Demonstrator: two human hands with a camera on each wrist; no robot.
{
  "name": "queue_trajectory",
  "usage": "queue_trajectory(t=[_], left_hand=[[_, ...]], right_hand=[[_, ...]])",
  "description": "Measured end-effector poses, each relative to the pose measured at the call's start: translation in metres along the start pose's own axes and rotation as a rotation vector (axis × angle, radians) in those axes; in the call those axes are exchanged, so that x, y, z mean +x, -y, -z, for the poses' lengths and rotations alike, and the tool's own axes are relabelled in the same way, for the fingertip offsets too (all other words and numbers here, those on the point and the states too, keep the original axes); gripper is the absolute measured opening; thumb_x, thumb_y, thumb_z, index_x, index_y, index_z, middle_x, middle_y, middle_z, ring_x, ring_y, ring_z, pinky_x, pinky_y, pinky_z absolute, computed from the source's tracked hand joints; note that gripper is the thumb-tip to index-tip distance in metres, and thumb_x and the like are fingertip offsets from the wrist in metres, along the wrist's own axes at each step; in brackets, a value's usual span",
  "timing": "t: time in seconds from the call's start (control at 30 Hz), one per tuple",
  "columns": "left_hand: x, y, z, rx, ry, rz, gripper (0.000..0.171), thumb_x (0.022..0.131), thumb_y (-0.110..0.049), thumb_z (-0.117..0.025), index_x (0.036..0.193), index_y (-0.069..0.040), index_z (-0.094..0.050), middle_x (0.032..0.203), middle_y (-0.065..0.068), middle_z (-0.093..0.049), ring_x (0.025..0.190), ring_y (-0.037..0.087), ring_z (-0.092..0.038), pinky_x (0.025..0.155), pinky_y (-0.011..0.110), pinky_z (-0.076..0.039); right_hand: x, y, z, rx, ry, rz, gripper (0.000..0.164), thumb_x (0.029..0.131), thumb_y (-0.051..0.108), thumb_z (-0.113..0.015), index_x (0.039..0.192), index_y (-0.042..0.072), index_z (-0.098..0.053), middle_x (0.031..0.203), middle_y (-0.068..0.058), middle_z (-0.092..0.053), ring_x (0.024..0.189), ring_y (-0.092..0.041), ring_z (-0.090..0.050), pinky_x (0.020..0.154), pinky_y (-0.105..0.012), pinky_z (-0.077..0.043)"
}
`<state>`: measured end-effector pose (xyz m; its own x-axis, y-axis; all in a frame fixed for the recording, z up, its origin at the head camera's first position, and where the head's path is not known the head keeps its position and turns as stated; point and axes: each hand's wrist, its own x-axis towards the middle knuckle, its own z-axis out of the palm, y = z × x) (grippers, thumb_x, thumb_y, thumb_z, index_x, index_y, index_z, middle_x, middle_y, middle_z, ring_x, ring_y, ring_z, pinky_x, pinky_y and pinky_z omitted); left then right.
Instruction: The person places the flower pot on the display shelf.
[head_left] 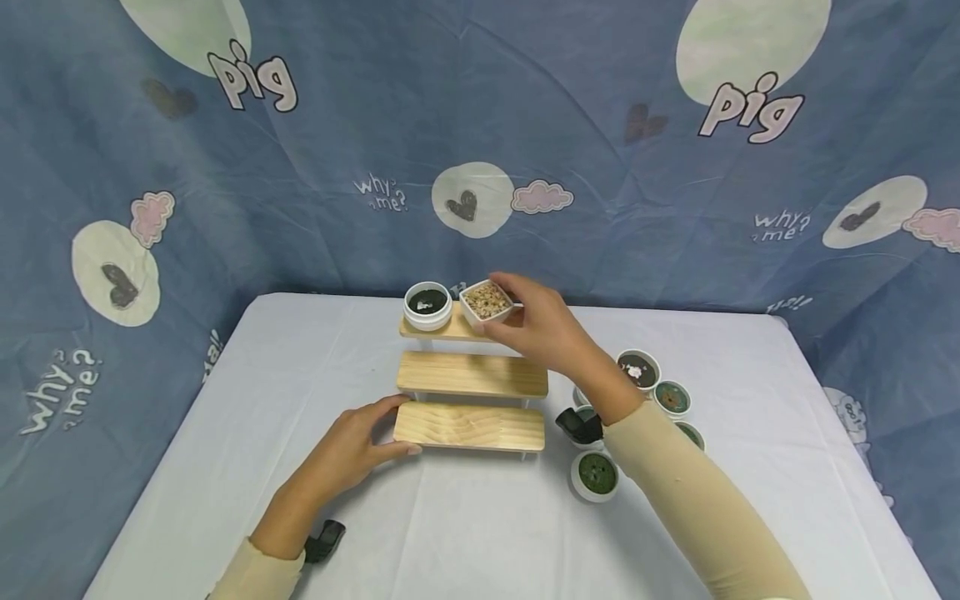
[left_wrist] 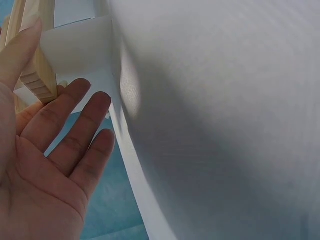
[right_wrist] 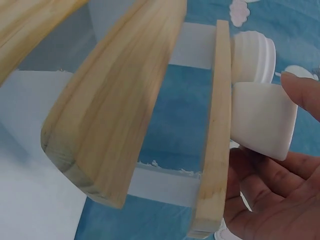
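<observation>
A three-step wooden display stand point(head_left: 472, 373) with white side supports stands on the table. My right hand point(head_left: 543, 329) pinches a small square white bowl point(head_left: 471, 315) filled with tan granules between thumb and fingers, at the top step. In the right wrist view the bowl point(right_wrist: 262, 119) meets the top plank point(right_wrist: 215, 130), beside the round pot point(right_wrist: 255, 56). That round white pot point(head_left: 427, 322) of dark filling sits at the top step's left end. My left hand point(head_left: 348, 450) grips the bottom step's left end; in the left wrist view its thumb lies along the plank point(left_wrist: 39, 75), other fingers spread.
Right of the stand, partly hidden under my right forearm, are several round white pots, among them a green-filled one point(head_left: 597, 473), a dark one point(head_left: 638, 369) and a greenish one point(head_left: 672, 398). A white cloth point(head_left: 480, 533) covers the table. Behind hangs a blue printed curtain point(head_left: 337, 250).
</observation>
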<state>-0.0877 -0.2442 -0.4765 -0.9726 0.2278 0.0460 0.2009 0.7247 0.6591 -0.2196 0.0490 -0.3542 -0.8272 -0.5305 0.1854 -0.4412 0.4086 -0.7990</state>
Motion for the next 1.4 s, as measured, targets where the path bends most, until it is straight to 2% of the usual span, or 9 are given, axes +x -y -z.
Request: queue_trajectory(t=[0.23, 0.37, 0.6, 0.73, 0.87, 1.03, 1.2, 1.4], left_hand=[[0.002, -0.001, 0.0, -0.006, 0.002, -0.004, 0.072, 0.084, -0.042, -0.089, 0.142, -0.009, -0.062, 0.135, 0.008, -0.069, 0.133, 0.034, -0.059, 0.109, 0.058, -0.047], [0.001, -0.001, 0.0, -0.001, 0.001, -0.007, 0.072, 0.084, -0.041, -0.089, 0.142, -0.01, -0.062, 0.135, 0.008, -0.069, 0.132, 0.034, -0.059, 0.109, 0.057, -0.048], [-0.001, -0.001, 0.001, 0.006, 0.002, -0.014, 0.071, 0.084, -0.043, -0.087, 0.142, -0.01, -0.062, 0.135, 0.007, -0.069, 0.132, 0.035, -0.06, 0.108, 0.058, -0.048], [0.0, -0.002, 0.001, 0.006, -0.004, -0.013, 0.072, 0.084, -0.042, -0.088, 0.142, -0.01, -0.062, 0.135, 0.008, -0.069, 0.131, 0.036, -0.06, 0.107, 0.059, -0.049], [0.0, -0.001, 0.001, 0.01, -0.003, -0.009, 0.071, 0.084, -0.041, -0.088, 0.142, -0.01, -0.062, 0.134, 0.008, -0.07, 0.131, 0.036, -0.06, 0.107, 0.059, -0.048], [0.0, 0.0, 0.0, 0.012, -0.004, -0.005, 0.07, 0.084, -0.043, -0.088, 0.141, -0.012, -0.063, 0.134, 0.007, -0.07, 0.131, 0.036, -0.06, 0.108, 0.059, -0.048], [0.0, -0.001, 0.0, 0.011, -0.005, -0.005, 0.069, 0.084, -0.042, -0.088, 0.141, -0.013, -0.063, 0.134, 0.007, -0.07, 0.131, 0.036, -0.06, 0.108, 0.06, -0.048], [0.001, -0.001, -0.001, 0.021, -0.007, -0.011, 0.068, 0.083, -0.04, -0.089, 0.14, -0.013, -0.063, 0.133, 0.007, -0.07, 0.13, 0.036, -0.061, 0.107, 0.059, -0.049]], right_hand=[[-0.001, -0.002, -0.001, -0.01, 0.012, -0.009, 0.071, 0.095, 0.018, -0.08, 0.155, 0.002, -0.045, 0.142, -0.014, -0.058, 0.117, -0.024, -0.068, 0.095, -0.029, -0.058], [-0.002, -0.005, -0.003, -0.023, 0.016, -0.003, 0.077, 0.094, 0.021, -0.082, 0.157, 0.002, -0.041, 0.146, -0.015, -0.056, 0.121, -0.025, -0.065, 0.099, -0.034, -0.056], [-0.01, -0.009, -0.001, -0.133, -0.009, -0.009, 0.089, 0.091, 0.036, -0.085, 0.16, 0.004, -0.038, 0.152, -0.012, -0.054, 0.136, -0.026, -0.055, 0.117, -0.041, -0.041], [-0.018, -0.011, 0.005, -0.116, -0.026, -0.022, 0.089, 0.091, 0.036, -0.085, 0.16, 0.006, -0.038, 0.15, -0.012, -0.056, 0.135, -0.024, -0.056, 0.118, -0.041, -0.039], [-0.028, -0.012, 0.011, -0.068, -0.039, -0.027, 0.084, 0.092, 0.033, -0.084, 0.16, 0.009, -0.04, 0.148, -0.011, -0.058, 0.132, -0.021, -0.059, 0.114, -0.039, -0.044], [-0.048, -0.012, 0.018, -0.077, -0.08, 0.004, 0.076, 0.092, 0.03, -0.085, 0.154, 0.008, -0.048, 0.145, -0.007, -0.061, 0.13, -0.021, -0.059, 0.11, -0.035, -0.049], [-0.079, -0.014, 0.025, -0.106, -0.112, 0.064, 0.069, 0.091, 0.025, -0.086, 0.148, 0.006, -0.054, 0.137, -0.008, -0.064, 0.127, -0.023, -0.061, 0.107, -0.034, -0.052], [-0.123, -0.022, 0.027, -0.212, -0.096, 0.031, 0.061, 0.089, 0.023, -0.088, 0.141, 0.01, -0.059, 0.13, -0.005, -0.066, 0.12, -0.022, -0.065, 0.1, -0.041, -0.057]])
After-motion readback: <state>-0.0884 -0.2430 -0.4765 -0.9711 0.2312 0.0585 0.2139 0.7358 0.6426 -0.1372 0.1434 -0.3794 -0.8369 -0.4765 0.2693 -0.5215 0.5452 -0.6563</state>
